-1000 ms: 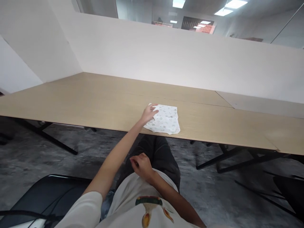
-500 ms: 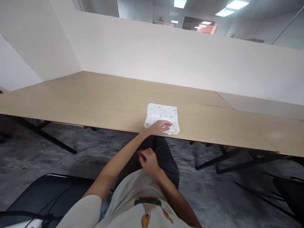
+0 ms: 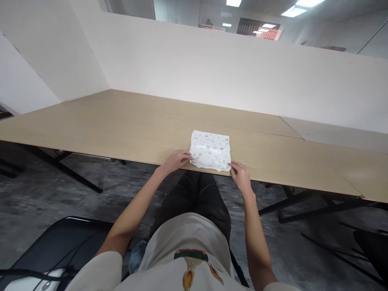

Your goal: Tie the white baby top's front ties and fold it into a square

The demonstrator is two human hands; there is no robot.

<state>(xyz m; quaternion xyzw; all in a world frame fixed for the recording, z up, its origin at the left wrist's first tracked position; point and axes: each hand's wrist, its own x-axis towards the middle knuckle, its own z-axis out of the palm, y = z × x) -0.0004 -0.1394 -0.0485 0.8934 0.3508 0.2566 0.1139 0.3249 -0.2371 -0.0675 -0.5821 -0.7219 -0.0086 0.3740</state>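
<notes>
Near the wooden bench (image 3: 121, 129) edge, the white printed folded cloth (image 3: 210, 150) looks soft and light. Fingers of the left hand (image 3: 176, 160) and right hand (image 3: 241, 174) touch its near corners, the best places to take hold; I cannot tell if they pinch.

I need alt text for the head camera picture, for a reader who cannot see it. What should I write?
A person's left hand and right hand touch the two near corners of a folded white printed cloth lying flat at the near edge of a long wooden table. A white partition stands behind it.
</notes>
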